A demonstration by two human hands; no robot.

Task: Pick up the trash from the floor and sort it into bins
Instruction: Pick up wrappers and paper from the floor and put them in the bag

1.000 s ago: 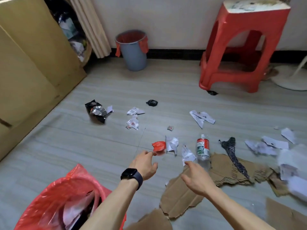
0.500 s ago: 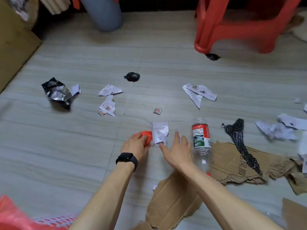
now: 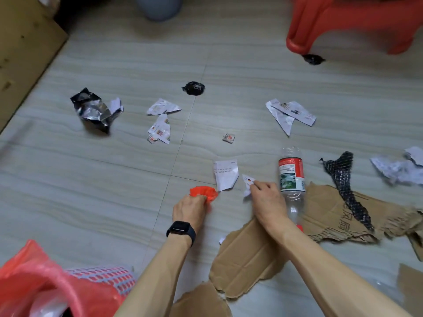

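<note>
My left hand (image 3: pixel 191 208), with a black watch on the wrist, grips a crumpled red wrapper (image 3: pixel 202 192) on the tiled floor. My right hand (image 3: pixel 267 200) pinches a small white paper scrap (image 3: pixel 248 182) just left of a clear plastic bottle (image 3: pixel 291 179) with a red and green label. A torn white paper (image 3: pixel 225 175) lies between the two hands. A bin lined with a red bag (image 3: pixel 34 282) is at the bottom left. A grey bin (image 3: pixel 159 6) stands at the top, cut off by the frame.
More trash lies around: a black and silver foil bag (image 3: pixel 95 110), paper scraps (image 3: pixel 160 121), (image 3: pixel 289 114), a black wad (image 3: pixel 193 88), a black net (image 3: pixel 344 179), torn cardboard (image 3: pixel 251 255). A red stool (image 3: pixel 343 21) stands top right, a cardboard box (image 3: pixel 20 46) top left.
Both hands reached down to the floor. My left hand closed on the red wrapper and my right hand took the small white scrap. The view dropped closer to the floor.
</note>
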